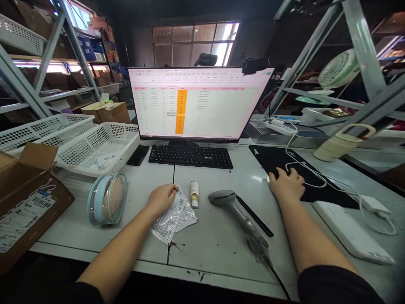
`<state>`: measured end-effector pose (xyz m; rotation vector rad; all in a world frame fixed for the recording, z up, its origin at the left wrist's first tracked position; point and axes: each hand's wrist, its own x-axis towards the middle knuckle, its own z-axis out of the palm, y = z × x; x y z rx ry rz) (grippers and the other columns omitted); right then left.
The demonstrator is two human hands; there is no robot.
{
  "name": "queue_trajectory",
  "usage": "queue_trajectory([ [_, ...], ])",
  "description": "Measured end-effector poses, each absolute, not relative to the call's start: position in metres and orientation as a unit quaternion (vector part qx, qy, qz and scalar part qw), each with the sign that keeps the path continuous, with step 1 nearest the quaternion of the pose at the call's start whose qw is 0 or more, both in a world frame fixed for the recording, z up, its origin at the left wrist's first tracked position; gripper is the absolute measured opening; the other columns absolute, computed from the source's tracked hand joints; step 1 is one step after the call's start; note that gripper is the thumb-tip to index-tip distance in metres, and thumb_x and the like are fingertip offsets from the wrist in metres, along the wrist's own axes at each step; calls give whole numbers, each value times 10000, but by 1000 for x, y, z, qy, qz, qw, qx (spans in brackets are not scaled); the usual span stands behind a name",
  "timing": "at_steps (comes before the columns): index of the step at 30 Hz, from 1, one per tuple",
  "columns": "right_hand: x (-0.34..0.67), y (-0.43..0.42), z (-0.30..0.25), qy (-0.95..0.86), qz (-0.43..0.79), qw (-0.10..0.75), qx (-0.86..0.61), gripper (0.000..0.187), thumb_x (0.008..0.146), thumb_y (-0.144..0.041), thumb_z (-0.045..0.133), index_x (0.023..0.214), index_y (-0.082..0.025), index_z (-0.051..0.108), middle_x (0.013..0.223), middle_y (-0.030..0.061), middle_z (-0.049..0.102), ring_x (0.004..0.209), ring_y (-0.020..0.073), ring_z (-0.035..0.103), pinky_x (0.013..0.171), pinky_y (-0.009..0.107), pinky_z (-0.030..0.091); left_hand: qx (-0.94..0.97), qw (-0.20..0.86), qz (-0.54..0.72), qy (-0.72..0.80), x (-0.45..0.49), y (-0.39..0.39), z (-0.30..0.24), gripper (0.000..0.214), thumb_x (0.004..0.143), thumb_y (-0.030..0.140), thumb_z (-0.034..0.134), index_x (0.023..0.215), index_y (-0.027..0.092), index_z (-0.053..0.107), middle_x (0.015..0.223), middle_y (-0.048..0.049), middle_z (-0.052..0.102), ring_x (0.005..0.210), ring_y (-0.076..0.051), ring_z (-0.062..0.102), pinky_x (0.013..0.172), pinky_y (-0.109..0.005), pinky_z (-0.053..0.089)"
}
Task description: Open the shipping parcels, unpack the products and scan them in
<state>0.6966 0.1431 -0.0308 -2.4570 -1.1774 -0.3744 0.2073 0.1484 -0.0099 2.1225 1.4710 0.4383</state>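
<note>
My left hand (162, 198) rests closed on the white desk (218, 236), its fingers pinching the top edge of a clear plastic packet (172, 216) with printed labels. A small tube-shaped bottle (194, 194) lies just right of it. My right hand (287, 184) is curled over a computer mouse on the black mouse pad (275, 157); the mouse itself is almost fully hidden under the hand. A grey barcode scanner (240, 215) lies on the desk between my two hands, with a black pen (255, 216) beside it.
A monitor (196, 103) showing a spreadsheet stands behind a black keyboard (190, 155). A phone (138, 155) and white mesh baskets (98, 145) sit to the left, with a cardboard box (22, 198) and a clear round container (106, 198). A white flat device (351, 230) lies right.
</note>
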Motion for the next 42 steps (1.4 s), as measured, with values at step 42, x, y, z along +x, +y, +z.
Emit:
queue_trajectory([
  [42,668,135,-4,-396,-151,246,-872,682,995,-431,415,1594,-105,392,1631,282,362,1462,433,369,1159,609,300,783,304,170,516,203,148,-5,329,854,192,551,1103,265,753,1172,-37,757,1124,-258,677,959,-334,506],
])
